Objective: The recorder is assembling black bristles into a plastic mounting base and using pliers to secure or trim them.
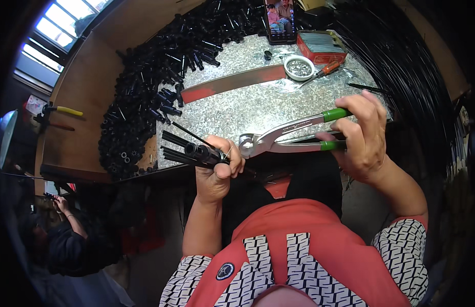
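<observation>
My left hand [212, 179] is closed around a black tubular part [200, 152] with several thin black rods spreading out from it to the left. A fine bright wire shows by the fingertips. My right hand [368, 140] grips end-cutting pincers [288, 137] by their green handles, which stand apart. The rounded metal head of the pincers is right beside the fingers of my left hand. Whether its jaws touch the wire, I cannot tell. Both hands are above the near edge of a speckled grey worktop [232, 110].
A heap of black tubular parts [145, 92] covers the left and back. Behind the pincers lie a red-and-grey strip [232, 83], a white bowl [299, 68] of small metal pieces, an orange-handled screwdriver [327, 69], a red box [322, 49] and a phone [280, 23]. Long black rods [401, 61] fill the right.
</observation>
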`<state>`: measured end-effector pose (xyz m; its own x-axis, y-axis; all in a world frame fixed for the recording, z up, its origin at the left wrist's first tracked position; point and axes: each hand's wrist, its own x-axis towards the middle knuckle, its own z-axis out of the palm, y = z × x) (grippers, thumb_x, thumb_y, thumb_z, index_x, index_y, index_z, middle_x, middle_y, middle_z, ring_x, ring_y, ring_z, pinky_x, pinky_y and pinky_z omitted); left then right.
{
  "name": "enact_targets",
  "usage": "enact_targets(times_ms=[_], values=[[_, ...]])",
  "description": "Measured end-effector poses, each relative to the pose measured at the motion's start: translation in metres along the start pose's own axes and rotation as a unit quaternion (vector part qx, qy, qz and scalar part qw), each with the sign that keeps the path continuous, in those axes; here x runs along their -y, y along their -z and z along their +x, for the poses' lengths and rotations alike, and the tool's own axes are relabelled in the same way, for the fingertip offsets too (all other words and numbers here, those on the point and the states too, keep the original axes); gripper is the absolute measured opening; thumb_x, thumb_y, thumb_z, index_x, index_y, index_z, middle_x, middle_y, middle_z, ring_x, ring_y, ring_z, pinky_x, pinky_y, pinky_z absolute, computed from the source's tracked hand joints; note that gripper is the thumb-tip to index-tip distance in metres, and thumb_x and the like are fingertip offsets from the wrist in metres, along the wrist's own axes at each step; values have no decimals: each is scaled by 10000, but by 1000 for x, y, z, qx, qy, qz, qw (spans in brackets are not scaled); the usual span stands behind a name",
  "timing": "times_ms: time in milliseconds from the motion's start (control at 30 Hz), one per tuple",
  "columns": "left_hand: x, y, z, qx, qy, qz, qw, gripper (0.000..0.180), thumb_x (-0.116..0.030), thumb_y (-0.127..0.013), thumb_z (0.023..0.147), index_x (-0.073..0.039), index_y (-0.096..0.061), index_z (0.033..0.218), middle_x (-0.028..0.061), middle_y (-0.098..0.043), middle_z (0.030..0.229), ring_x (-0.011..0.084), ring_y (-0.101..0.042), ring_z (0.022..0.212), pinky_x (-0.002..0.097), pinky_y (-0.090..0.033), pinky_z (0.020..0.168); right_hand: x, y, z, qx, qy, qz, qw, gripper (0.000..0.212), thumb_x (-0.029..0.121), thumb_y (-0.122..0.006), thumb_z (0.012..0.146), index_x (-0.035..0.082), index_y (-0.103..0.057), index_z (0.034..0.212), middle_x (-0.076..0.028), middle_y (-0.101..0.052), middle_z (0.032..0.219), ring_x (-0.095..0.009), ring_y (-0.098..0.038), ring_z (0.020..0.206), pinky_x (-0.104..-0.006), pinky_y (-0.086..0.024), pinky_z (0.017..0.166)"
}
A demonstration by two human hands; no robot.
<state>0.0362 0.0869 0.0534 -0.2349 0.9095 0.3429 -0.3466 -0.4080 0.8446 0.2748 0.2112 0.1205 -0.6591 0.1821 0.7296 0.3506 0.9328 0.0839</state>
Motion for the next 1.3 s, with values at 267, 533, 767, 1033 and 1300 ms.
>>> enact_targets(times_ms=[267, 533, 767, 1033, 1300], values=[[2, -9, -1, -63, -8, 96, 993, 643, -622, -704, 715, -95, -387, 899, -51, -382, 572, 56, -369, 480, 224, -315, 448, 5, -1, -3, 33, 38, -27, 998, 338, 156, -768, 727, 55, -501, 908, -134, -571, 1013, -262, -575, 919, -406, -411, 845], [10, -4, -5, -76, -24, 79, 994, 601, -549, -744, 735, -102, -384, 915, -47, -409, 608, 53, -379, 510, 225, -318, 461, 8, -3, -2, -2, 42, -84, 996, 308, 163, -750, 765, 62, -500, 913, -139, -576, 1047, -262, -583, 932, -429, -404, 898], [15, 6, -10, -65, 5, 90, 994, 570, -394, -853, 628, -98, -427, 863, -61, -415, 765, 46, -391, 678, 197, -329, 582, 8, -11, 3, -66, 86, -171, 979, 160, 143, -643, 819, 85, -521, 905, -78, -588, 1037, -226, -615, 942, -453, -367, 973], [13, 3, -9, -75, 18, 100, 992, 530, -357, -855, 654, -102, -430, 841, -65, -399, 768, 46, -375, 681, 197, -318, 582, 4, -7, -1, -48, 109, -162, 979, 191, 137, -620, 728, 141, -461, 833, -47, -581, 953, -197, -587, 848, -363, -375, 812], [11, 2, -9, -80, 24, 108, 991, 504, -300, -871, 670, -99, -435, 825, -66, -395, 749, 42, -377, 670, 200, -316, 579, 6, -3, 1, -40, 118, -161, 979, 175, 154, -622, 745, 122, -457, 794, -62, -580, 906, -207, -585, 807, -366, -403, 757]])
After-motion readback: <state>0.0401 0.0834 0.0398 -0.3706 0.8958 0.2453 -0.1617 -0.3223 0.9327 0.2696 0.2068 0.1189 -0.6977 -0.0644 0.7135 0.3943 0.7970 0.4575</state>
